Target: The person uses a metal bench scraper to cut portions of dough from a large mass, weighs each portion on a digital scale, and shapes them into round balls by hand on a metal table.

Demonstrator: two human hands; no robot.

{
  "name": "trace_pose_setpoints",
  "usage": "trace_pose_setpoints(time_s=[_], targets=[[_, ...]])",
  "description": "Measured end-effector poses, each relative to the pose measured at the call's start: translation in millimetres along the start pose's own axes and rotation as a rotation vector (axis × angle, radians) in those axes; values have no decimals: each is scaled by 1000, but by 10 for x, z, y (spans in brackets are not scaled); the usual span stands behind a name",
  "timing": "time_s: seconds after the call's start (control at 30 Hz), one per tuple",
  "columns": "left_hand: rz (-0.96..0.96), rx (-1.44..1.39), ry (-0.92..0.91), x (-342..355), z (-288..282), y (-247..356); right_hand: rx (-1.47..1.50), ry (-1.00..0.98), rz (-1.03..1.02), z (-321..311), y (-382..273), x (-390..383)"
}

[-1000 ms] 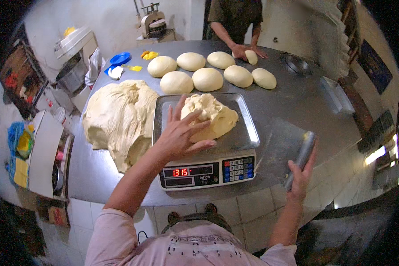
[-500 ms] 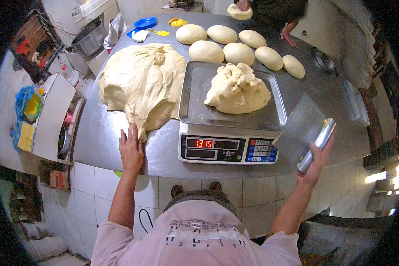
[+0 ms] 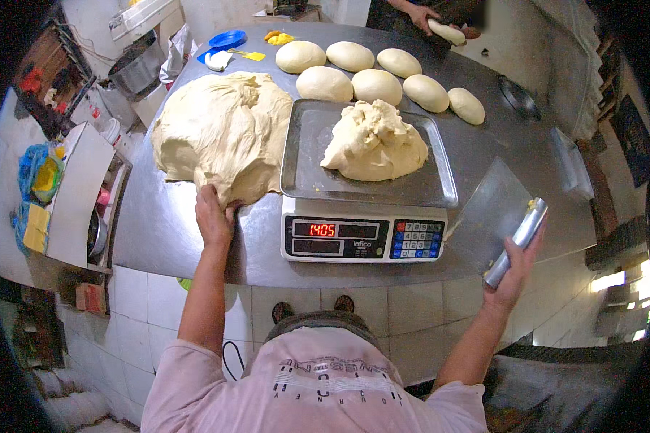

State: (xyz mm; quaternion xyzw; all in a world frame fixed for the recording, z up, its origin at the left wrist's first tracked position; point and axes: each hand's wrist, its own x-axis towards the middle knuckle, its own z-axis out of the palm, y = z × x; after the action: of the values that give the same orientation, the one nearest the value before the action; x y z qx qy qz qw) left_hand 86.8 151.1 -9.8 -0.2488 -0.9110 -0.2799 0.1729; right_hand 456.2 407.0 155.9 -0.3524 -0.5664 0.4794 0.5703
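Note:
A big mound of pale dough (image 3: 227, 133) spreads over the left of the steel table (image 3: 159, 249). My left hand (image 3: 215, 216) grips its near lower edge, fingers and thumb closed round the dough. Held in my right hand (image 3: 516, 267) is a dough scraper (image 3: 490, 206) with a broad flat metal blade and a tubular handle; its blade hangs over the table, right of the scale. A white digital scale (image 3: 361, 234) carries a metal tray (image 3: 303, 155), and a lumpy piece of dough (image 3: 375, 141) rests on that tray. Red digits glow on the scale's display.
Several smooth dough balls (image 3: 377, 86) lie in rows behind the scale. At the far left are a blue bowl (image 3: 227, 39) and a yellow scraper (image 3: 253, 55). A round dark pan (image 3: 518, 97) sits far right. Across the table, another person's hands (image 3: 425, 16) hold a dough piece (image 3: 446, 32).
My left hand has closed on the mound's near edge and pushed slightly away from me. The scale's reading has changed. The other person now has both hands at their dough piece.

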Motion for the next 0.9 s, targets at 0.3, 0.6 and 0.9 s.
trace_pose_setpoints(time_s=[0.3, 0.6, 0.9], targets=[[15, -152, -188, -480, -574, -70, -59, -285, -143, 588, -63, -34], [309, 141, 87, -677, -706, -65, 7, -296, -167, 1176, -172, -139], [388, -521, -85, 83, -507, 1113, -161, -426, -110, 594, 309, 119]])
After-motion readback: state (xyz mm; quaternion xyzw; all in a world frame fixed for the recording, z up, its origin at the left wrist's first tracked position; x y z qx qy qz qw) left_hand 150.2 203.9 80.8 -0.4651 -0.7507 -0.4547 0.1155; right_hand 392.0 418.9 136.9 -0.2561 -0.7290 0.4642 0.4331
